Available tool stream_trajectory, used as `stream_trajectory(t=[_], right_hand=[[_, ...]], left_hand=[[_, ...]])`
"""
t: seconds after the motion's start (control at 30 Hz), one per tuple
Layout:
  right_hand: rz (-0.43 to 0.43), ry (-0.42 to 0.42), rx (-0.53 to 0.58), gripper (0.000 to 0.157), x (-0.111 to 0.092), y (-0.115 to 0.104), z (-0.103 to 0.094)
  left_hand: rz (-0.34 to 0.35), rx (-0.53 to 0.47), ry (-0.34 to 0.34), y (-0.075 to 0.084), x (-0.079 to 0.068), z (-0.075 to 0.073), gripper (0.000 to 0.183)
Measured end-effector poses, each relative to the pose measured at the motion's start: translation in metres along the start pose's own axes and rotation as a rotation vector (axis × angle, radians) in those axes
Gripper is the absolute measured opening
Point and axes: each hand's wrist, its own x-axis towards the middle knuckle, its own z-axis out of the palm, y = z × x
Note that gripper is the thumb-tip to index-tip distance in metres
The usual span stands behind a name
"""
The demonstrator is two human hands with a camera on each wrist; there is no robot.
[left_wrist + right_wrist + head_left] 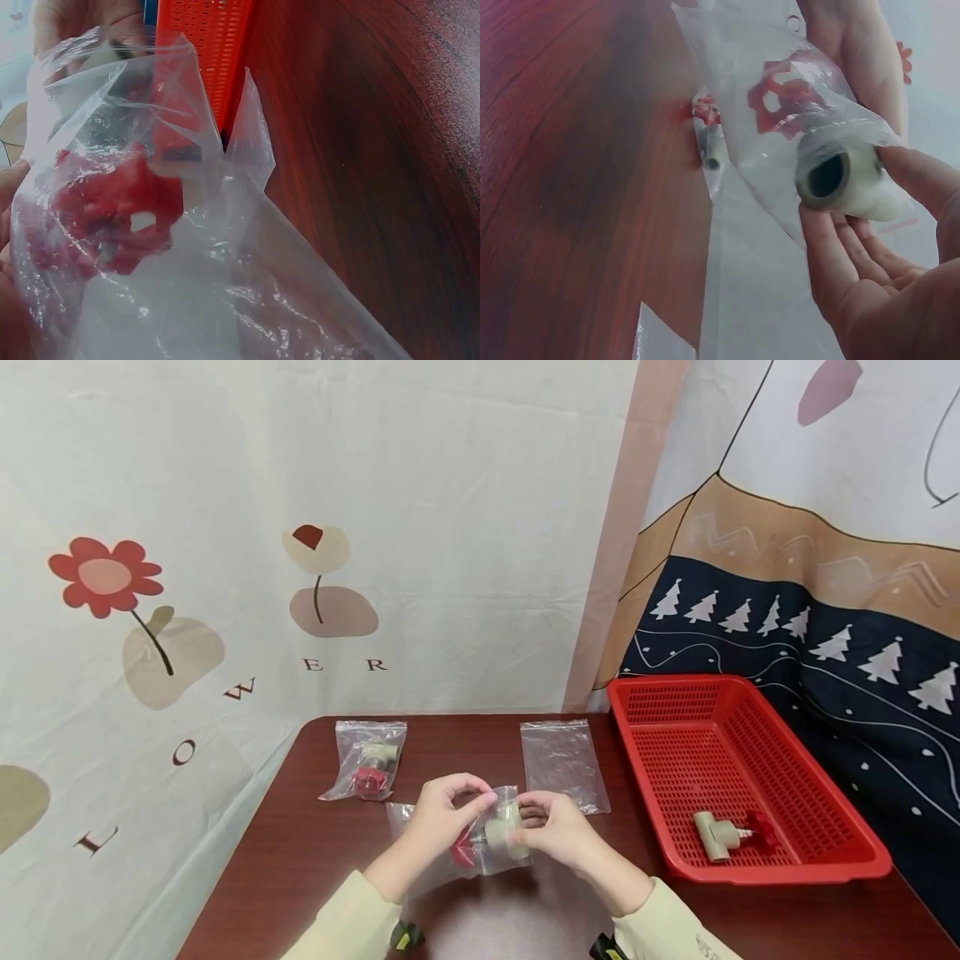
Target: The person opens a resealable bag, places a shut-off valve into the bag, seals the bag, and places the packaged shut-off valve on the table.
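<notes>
In the head view, my left hand (446, 810) pinches the upper edge of a clear zip bag (491, 862) over the middle of the table. My right hand (562, 831) grips the beige tee-shaped body of a valve (859, 184) at the bag's mouth, thumb on one side and fingers beneath in the right wrist view. The valve's red handwheel (112, 214) lies inside the bag, seen through the plastic in the left wrist view. One round pipe opening (826, 176) faces the right wrist camera.
A bagged valve (371, 768) lies at the back left of the dark red table (277, 860). Behind my right hand lies a flat clear bag (562, 760). To the right stands a red plastic basket (645, 785) holding a loose valve (720, 837). Printed cloth hangs behind the table.
</notes>
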Motion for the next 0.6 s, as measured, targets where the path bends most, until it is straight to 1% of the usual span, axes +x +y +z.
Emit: stream_trajectory(t=[0.1,0.17,0.3,0.33,0.4,0.5,0.6], right_hand=[[-0.033,0.011,-0.041,0.044,0.0,-0.001,0.005],[-0.047,0.007,-0.054,0.042,0.0,-0.001,0.008],[-0.048,-0.017,-0.065,0.038,0.0,0.003,0.013],[-0.047,-0.021,-0.079,0.037,0.0,0.004,0.014],[-0.042,-0.019,-0.126,0.035,0.0,0.007,0.015],[-0.05,-0.011,-0.184,0.036,-0.001,0.007,0.015],[-0.06,-0.007,-0.207,0.037,-0.001,0.007,0.015]], left_hand=[[-0.002,-0.021,0.006,0.0,0.0,0.001,0.005],[-0.002,-0.024,0.011,0.009,-0.001,0.0,0.005],[0.022,-0.012,0.024,0.01,-0.001,-0.001,0.004],[0.04,-0.011,0.027,0.01,-0.001,-0.001,0.005],[0.061,-0.015,0.037,0.002,0.0,-0.001,0.005],[0.068,-0.032,0.059,0.003,0.0,-0.002,0.006],[0.066,-0.054,0.092,0.003,0.0,-0.002,0.006]])
